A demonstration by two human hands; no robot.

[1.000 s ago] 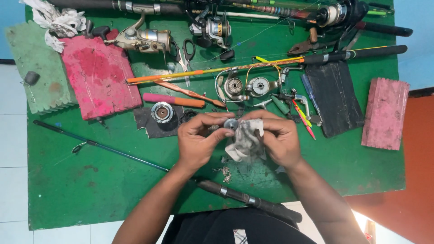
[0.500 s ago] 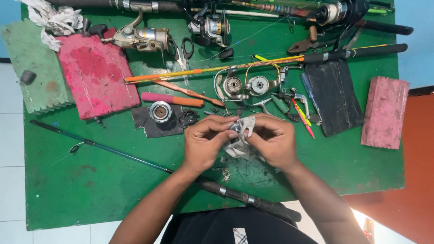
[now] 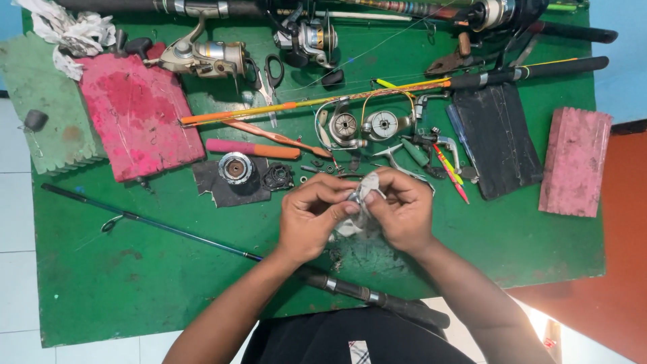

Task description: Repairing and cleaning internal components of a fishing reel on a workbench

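**Hidden and cut-off details**

A small metal part (image 3: 355,197) is sitting wrapped in a grey rag (image 3: 360,202), mostly covered by both hands' fingers; its kind is staying unclear. Rods along the top edge (image 3: 377,7) are running out of frame. Tiny screws (image 3: 317,166) are too small to identify.

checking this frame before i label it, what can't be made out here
- Head view: the small part in the white cloth is mostly covered by the left hand and right hand; its kind cannot be told.
- Head view: the rods along the top are cut off by the upper edge.
- Head view: the tiny screws and bits beside the dark reel part are too small to identify.
- Head view: the dark rod passes under the left forearm, hiding its middle.
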